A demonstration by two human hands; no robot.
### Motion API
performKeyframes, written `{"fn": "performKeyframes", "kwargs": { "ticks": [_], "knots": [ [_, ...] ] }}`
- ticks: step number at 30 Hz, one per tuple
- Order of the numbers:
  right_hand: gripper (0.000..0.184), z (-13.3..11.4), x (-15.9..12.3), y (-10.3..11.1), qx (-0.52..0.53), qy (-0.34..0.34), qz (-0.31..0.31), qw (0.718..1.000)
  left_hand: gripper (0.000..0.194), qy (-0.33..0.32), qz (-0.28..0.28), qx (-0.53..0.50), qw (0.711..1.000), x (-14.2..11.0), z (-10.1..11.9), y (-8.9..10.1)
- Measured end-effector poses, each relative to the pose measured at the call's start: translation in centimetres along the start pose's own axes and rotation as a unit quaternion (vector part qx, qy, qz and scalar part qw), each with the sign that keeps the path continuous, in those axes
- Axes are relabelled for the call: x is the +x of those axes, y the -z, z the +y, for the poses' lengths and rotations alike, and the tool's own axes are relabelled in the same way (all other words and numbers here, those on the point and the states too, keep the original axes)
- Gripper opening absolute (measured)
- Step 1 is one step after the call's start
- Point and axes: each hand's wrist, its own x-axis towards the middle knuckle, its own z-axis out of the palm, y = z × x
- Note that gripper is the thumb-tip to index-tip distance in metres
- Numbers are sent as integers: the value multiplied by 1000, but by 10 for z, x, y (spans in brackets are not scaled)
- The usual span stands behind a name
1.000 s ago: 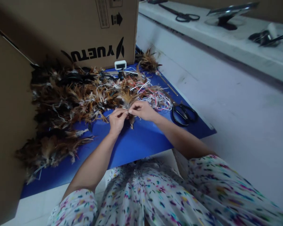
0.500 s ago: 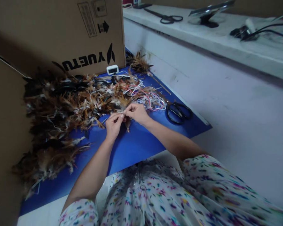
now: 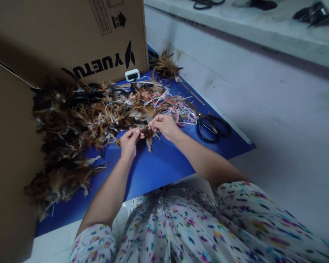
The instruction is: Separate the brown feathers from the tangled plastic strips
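Observation:
Brown and black feathers, many tied in tufts with whitish ends, form a wide pile (image 3: 87, 117) on the blue tabletop (image 3: 153, 168). At its near edge, my left hand (image 3: 129, 144) has thumb and fingertips pinched together; what they hold is too small to make out. My right hand (image 3: 166, 127), a little apart from it, pinches the pale end of some brown feathers. Just below and between the hands lies a small feather tuft (image 3: 149, 145). White and pink plastic strips (image 3: 181, 113) lie tangled behind my right hand.
Black-handled scissors (image 3: 212, 128) lie right of the strips. A feather duster (image 3: 167, 65) with a thin stick rests by the wall. Against the large cardboard box (image 3: 104, 47) stands a small white digital device (image 3: 132, 75). A ledge (image 3: 235, 33) with more scissors runs along the right.
My hands have drawn apart from where their fingertips met, the right one going right and slightly up. The view has tilted down a little.

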Motion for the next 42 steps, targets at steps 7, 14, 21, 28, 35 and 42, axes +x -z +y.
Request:
{"fn": "performKeyframes", "kwargs": {
  "ticks": [7, 14, 21, 28, 35, 42],
  "knots": [
    [24, -10, -3, 3, 59, -3, -27, 998, 42, -72, 47, 83, 993, 1, 6, 7],
    [37, -14, -7, 2, 116, -13, -61, 991, 55, 26, -13, 74, 997, -12, 26, -14],
    [31, -18, -12, -2, 124, -12, -76, 989, 59, 64, -64, 100, 991, -19, 32, -32],
    [28, -13, -13, -4, 112, -15, -89, 990, 55, 32, -91, 70, 993, -15, 25, -31],
    [28, -7, -11, -5, 101, -22, -84, 991, 50, -33, -51, 63, 996, -11, 20, -22],
    [19, -2, -13, -9, 52, -52, -67, 995, 44, -114, 13, 51, 992, -12, 9, -23]
  ]
}}
